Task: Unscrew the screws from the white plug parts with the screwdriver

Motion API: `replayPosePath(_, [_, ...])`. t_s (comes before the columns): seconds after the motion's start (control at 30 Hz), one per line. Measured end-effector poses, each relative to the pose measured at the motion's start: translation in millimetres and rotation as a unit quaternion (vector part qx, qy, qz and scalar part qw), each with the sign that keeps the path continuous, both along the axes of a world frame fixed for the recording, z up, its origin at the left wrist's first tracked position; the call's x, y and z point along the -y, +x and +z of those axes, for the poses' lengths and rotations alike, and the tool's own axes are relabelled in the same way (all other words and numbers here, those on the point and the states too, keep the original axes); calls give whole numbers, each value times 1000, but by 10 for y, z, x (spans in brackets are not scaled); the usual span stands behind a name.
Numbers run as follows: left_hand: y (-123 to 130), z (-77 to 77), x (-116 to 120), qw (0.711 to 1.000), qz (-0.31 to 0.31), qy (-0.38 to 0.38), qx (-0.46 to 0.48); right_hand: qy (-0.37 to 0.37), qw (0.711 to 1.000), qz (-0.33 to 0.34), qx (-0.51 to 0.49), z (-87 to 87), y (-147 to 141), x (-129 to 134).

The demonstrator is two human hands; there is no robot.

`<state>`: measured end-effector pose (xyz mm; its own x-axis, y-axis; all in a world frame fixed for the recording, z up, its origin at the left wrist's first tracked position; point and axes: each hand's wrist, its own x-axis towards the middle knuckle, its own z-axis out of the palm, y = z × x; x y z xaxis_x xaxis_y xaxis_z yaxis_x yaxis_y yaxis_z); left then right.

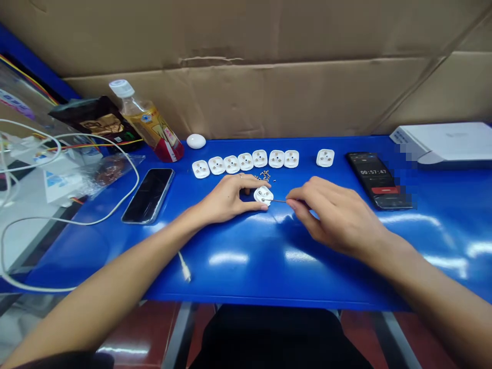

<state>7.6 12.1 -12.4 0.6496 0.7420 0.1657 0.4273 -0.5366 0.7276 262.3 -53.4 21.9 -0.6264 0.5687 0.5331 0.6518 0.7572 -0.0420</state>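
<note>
A white cable's USB connector (185, 267) lies on the blue bench (246, 279), just beside the left forearm (115, 261); the left hand (226, 199) is closed on a white three-pin plug body (263, 195), thumb and fingers around it; the right hand (332, 216) pinches a slim screwdriver (279, 200), whose tip meets the plug's face; just behind them sits a small heap of brass screws (264, 176); beyond that, seven white plug bodies (246, 162) stand in a row, an eighth (325, 158) well apart to the right; a black smartphone (148, 196) lies to the left; another smartphone (378, 180), to the right, shows a timer reading 00:57:47 above a red button; farther back stand a capped drink bottle (148, 120) with an unreadable label and a white egg-shaped object (196, 141); corrugated cardboard (246, 36) lines the back.
</note>
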Motion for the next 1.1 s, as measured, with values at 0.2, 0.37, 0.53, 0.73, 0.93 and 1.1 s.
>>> replayPosePath(0.2, [0, -5, 8, 1000, -9, 5, 2, -21, 999, 20, -31, -11, 14, 3])
replayPosePath(0.37, [-7, -13, 8, 1000, -3, 7, -5, -19, 999, -4, -33, -29, 14, -2])
replayPosePath(0.53, [-8, -12, 11, 1000, -3, 7, -2, -22, 998, 28, -45, -14, 3, 2])
replayPosePath(0.73, [-6, -17, 7, 1000, -5, 12, -3, 9, 999, 4, -36, -30, 18, -6])
replayPosePath(0.93, [-3, -8, 11, 1000, -5, 7, -11, -11, 999, -18, -38, -41, 16, 30])
replayPosePath(1.1, [-4, -16, 12, 1000, -4, 11, -12, 29, 1000, -8, -5, -37, 21, 23])
